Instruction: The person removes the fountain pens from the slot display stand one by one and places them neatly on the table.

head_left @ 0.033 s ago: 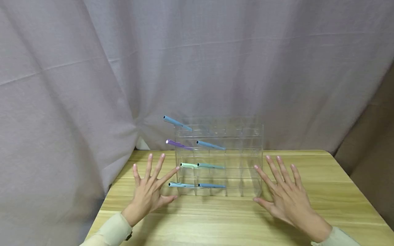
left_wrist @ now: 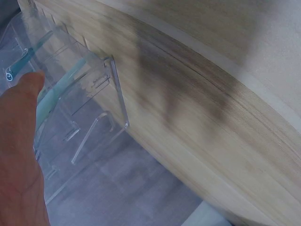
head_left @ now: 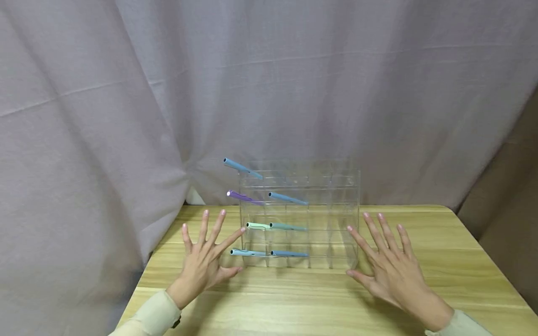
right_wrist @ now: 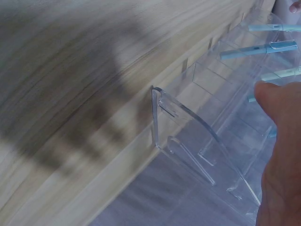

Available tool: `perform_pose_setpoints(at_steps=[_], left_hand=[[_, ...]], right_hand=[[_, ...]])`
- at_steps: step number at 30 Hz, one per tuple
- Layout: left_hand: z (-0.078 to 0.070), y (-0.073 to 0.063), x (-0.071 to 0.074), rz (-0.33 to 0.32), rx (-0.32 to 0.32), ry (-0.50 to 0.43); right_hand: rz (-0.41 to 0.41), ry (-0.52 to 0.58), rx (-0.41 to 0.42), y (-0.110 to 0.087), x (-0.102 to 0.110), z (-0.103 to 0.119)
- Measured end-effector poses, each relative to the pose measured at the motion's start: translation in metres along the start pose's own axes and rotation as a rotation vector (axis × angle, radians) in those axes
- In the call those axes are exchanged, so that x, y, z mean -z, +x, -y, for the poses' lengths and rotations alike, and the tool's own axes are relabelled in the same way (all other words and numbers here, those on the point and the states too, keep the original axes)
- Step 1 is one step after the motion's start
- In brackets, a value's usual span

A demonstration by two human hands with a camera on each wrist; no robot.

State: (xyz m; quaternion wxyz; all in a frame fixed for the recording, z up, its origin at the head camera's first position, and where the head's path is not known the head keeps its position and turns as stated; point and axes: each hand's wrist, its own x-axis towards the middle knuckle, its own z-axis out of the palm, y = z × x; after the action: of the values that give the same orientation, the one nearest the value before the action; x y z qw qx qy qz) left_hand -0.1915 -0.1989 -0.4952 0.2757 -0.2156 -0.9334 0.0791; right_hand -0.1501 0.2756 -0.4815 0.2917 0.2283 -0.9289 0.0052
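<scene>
- L hand (head_left: pixel 201 266): released, fingers spread, by left end of clear rack (head_left: pixel 332 230)
- 7 pens (head_left: pixel 289 198): rack's left half, blues/greens + 1 purple
- Rack: on table (head_left: pixel 294 298), far-ish
- R hand (head_left: pixel 392 270): released, fingers spread, nr rack's right end

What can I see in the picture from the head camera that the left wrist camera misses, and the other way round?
Only the head view: the right hand, the purple pen on the left side, and the whole front of the clear rack.

Only the left wrist view: the rack's end seen from the side, with its slanting edge and a hook-shaped detail.

Both: the rack, some bluish pens, the wooden table and the left hand, only partly seen by the wrist camera.
</scene>
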Motion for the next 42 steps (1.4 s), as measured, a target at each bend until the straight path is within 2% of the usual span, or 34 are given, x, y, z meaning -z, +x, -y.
perform_pose_setpoints(at_steps=[7,11,16,20,23,26,31,35,37,42], left_hand=[[-0.001,-0.002,-0.001,-0.019,-0.009,0.023],[-0.002,-0.002,0.0,0.002,0.0,-0.017],[-0.001,0.0,0.0,0.073,0.034,-0.17],[0.002,0.005,-0.004,0.078,0.009,-0.353],[0.004,0.007,-0.009,0.044,-0.024,-0.496],[0.006,0.008,-0.014,0.0,-0.026,-0.604],[0.008,0.01,-0.019,-0.078,-0.032,-0.767],[0.007,0.01,-0.021,-0.099,-0.042,-0.858],[0.005,0.009,-0.022,-0.092,-0.013,-0.896],[-0.001,0.005,-0.026,-0.075,0.109,-0.992]], right_hand=[[0.029,-0.002,-0.014,-0.001,-0.001,-0.001],[0.057,-0.01,-0.03,0.0,-0.002,-0.001],[0.11,0.002,-0.065,0.0,-0.005,-0.001],[0.144,0.038,-0.119,0.003,-0.011,-0.001],[0.162,0.066,-0.152,0.004,-0.018,0.001],[0.165,0.089,-0.175,0.004,-0.026,0.003],[0.118,0.148,-0.208,0.005,-0.04,0.006],[0.074,0.187,-0.228,0.004,-0.05,0.008],[0.053,0.197,-0.234,0.002,-0.054,0.008],[0.023,0.226,-0.244,-0.001,-0.062,0.01]])
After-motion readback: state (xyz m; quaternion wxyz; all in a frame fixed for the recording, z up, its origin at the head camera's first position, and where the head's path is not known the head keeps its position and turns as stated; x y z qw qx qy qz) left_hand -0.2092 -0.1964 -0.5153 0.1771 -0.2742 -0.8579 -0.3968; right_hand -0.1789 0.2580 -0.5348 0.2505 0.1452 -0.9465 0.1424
